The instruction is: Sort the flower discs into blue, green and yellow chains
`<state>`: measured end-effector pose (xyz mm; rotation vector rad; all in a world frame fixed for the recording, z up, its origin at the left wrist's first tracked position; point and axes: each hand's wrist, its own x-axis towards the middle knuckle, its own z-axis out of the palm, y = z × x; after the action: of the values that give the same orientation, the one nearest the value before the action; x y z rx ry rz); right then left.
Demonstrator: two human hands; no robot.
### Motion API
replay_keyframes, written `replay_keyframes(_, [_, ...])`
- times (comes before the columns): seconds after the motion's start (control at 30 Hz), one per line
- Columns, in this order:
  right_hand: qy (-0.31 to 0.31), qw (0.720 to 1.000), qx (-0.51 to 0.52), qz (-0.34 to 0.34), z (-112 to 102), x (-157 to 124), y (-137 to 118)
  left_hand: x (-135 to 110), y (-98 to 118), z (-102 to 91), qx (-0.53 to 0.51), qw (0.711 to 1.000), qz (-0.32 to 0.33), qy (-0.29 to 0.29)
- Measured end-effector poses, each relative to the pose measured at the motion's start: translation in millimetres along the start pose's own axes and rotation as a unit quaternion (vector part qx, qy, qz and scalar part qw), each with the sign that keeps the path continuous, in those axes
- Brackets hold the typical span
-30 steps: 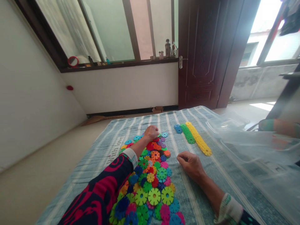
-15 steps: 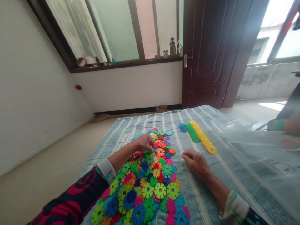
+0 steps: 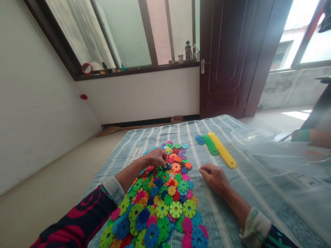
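My left hand (image 3: 157, 157) is over the far part of a heap of slotted plastic discs (image 3: 162, 193) in many colours. Its thumb and fingers pinch a dark blue slotted disc (image 3: 168, 166) at the heap's surface. My right hand (image 3: 213, 175) rests on the striped cloth to the right of the heap, its fingers curled together; whether anything is in them is hidden. Beyond it lie overlapping rows of discs: a long yellow row (image 3: 222, 150), a shorter green row (image 3: 210, 145) and a small blue group (image 3: 200, 139).
The heap lies on a blue-and-white striped cloth (image 3: 178, 132). A clear plastic container (image 3: 281, 151) stands at the right, with a person's blurred hand (image 3: 318, 137) behind it. A dark wooden door (image 3: 227, 58) and a window ledge (image 3: 139, 70) with small items are at the back.
A dark blue disc now shows at my left fingertips. My right hand has stayed in place, and the view has shifted slightly.
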<state>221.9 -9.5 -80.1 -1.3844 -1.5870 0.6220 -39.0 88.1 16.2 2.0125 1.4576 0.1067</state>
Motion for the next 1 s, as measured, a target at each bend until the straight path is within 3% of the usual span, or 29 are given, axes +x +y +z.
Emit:
replay_keyframes(0.3, [0.005,1.000,-0.001,-0.002,1.4,2.1,2.3,29.6,15.2,-1.1,-0.051,0.995,-0.015,0.080])
replay_keyframes(0.63, [0.012,1.000,-0.008,-0.005,0.5,4.2,-3.0,56.1,33.6,-2.7,-0.133,0.988,-0.040,0.069])
replay_keyframes(0.73, [0.015,1.000,-0.011,-0.004,0.5,4.7,-4.9,70.1,45.1,7.8,-0.170,0.981,-0.037,0.085])
replay_keyframes(1.0, [0.014,1.000,-0.008,-0.012,0.7,6.0,-7.1,129.1,83.7,59.3,-0.189,0.972,-0.025,0.138])
